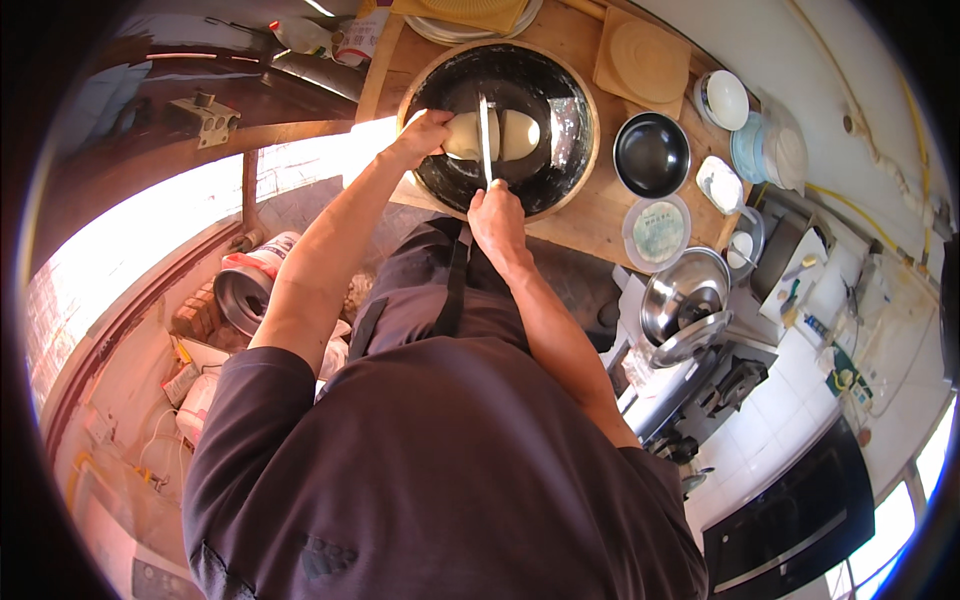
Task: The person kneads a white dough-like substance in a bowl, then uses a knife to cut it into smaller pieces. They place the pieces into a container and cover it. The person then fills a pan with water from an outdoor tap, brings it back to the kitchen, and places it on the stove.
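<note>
A large basin with a black, flour-streaked inside (457, 81) and a pale rim holds a smooth lump of pale dough, parted crosswise in two. The left dough piece (462, 138) has my left hand (424, 139) on its outer end, thumb and fingers around it. The right dough piece (519, 135) lies a small gap away, untouched by either hand. My right hand (498, 222) grips the handle of a knife (484, 139) at the basin's near rim. Its blade stands on edge, pointing away from me, over the inner end of the left piece.
The basin stands on a wooden table (570, 240). To its right are a black bowl (652, 155), a round lidded plastic tub (657, 234), a woven mat (646, 58) and a stack of white bowls (725, 100). A steel pot (684, 289) is nearer me. Bright light enters from the left.
</note>
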A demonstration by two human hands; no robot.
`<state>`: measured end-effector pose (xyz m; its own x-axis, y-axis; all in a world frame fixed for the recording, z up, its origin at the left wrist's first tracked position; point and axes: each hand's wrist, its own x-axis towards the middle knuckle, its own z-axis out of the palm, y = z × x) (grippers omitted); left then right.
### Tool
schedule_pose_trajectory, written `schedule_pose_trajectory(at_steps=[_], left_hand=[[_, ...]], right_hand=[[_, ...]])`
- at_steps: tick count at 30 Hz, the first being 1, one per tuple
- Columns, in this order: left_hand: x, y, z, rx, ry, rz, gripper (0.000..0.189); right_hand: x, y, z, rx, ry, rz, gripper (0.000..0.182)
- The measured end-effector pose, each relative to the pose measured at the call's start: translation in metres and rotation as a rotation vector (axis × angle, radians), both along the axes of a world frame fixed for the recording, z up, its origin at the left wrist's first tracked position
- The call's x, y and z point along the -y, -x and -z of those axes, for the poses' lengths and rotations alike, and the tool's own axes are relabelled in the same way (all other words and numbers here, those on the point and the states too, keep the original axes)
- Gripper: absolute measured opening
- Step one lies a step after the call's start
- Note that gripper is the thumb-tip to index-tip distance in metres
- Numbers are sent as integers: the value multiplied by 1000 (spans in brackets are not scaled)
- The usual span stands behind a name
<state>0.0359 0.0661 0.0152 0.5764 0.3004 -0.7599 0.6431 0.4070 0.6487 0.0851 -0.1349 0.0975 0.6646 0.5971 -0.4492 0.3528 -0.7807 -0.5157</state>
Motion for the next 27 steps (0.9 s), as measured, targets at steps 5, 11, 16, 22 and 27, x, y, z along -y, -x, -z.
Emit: schedule_pose_trajectory(at_steps=[5, 11, 16, 22, 27], left_hand=[[-2, 2, 4, -21, -4, 75, 55], [4, -2, -4, -38, -82, 10, 53], [6, 0, 4, -10, -110, -19, 49], [9, 0, 6, 25, -111, -23, 48], [1, -1, -5, 34, -43, 74, 54]], right_hand=[[1, 2, 3, 25, -35, -23, 24], [-1, 2, 3, 41, -30, -2, 24], [0, 0, -2, 27, -10, -6, 26], [7, 2, -8, 20, -9, -5, 28], [10, 2, -14, 24, -21, 6, 27]])
